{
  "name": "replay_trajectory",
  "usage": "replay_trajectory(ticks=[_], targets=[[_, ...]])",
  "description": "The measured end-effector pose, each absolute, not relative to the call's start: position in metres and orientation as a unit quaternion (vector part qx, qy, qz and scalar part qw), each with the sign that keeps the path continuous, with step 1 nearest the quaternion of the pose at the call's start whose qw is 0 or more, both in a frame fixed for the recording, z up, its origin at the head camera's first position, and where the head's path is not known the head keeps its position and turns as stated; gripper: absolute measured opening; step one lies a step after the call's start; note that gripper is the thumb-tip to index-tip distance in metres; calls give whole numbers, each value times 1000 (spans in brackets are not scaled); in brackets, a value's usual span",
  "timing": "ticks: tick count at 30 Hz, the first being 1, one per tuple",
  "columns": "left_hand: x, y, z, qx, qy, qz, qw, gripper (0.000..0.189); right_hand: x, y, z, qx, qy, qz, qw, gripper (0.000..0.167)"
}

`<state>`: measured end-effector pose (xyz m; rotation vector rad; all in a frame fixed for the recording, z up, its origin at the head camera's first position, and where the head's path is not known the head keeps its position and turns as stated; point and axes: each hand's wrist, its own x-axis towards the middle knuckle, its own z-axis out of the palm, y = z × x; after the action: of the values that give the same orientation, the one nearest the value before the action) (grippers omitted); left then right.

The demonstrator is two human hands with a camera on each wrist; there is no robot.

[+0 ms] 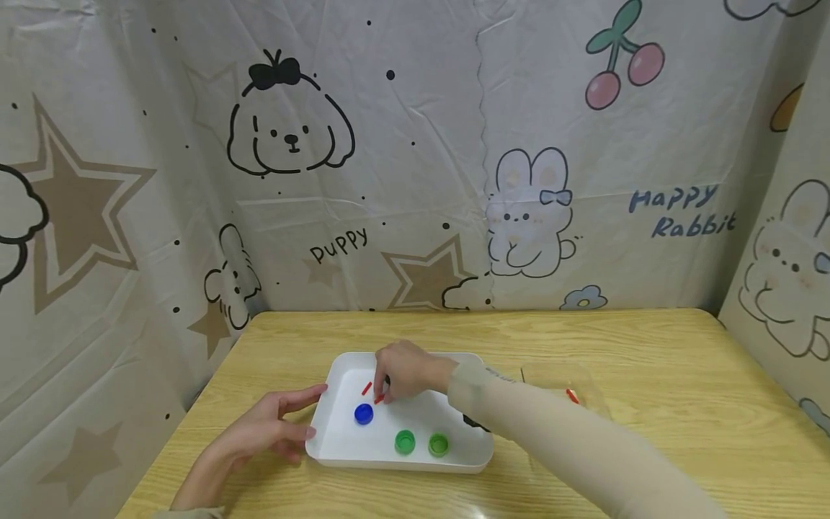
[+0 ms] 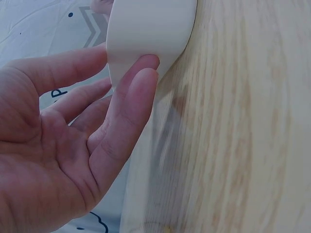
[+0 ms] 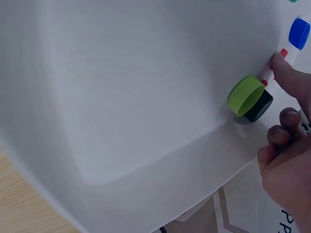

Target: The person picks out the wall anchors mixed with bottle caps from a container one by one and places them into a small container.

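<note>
A white tray (image 1: 350, 450) lies on the table, holding several small caps and red sticks. My right hand (image 1: 405, 369) reaches down into it, thumb and fingertips pinching a small red stick (image 1: 379, 398) at the tray floor. Another red stick (image 1: 367, 388) lies just left of those fingertips, and a blue cap (image 1: 364, 414) sits below it. Close to the hand, a light green cap (image 3: 246, 95) leans by a black cap (image 3: 259, 107) in the right wrist view. With fingers fairly straight and spread, my left hand (image 1: 269, 425) touches the tray's left wall (image 2: 146, 34).
Two green caps, one darker (image 1: 405, 442) and one lighter (image 1: 438, 445), sit near the tray's front wall. Right of the tray is a clear plastic container (image 1: 541, 373) with a red stick (image 1: 572, 396), partly behind my right forearm. Printed cloth (image 1: 415, 180) hangs behind the wooden table (image 1: 661, 360).
</note>
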<state>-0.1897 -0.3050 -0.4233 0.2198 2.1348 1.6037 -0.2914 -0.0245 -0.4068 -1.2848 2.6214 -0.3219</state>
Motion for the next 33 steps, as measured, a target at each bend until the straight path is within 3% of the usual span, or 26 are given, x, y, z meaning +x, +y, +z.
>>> replay_trajectory(ticks=[11, 33], targets=[[-189, -305, -422, 76, 779, 579, 227, 80, -292, -16, -409, -433, 876, -157, 146, 12], [-190, -305, -423, 76, 780, 580, 223, 80, -295, -9, -409, -427, 875, -165, 158, 10]])
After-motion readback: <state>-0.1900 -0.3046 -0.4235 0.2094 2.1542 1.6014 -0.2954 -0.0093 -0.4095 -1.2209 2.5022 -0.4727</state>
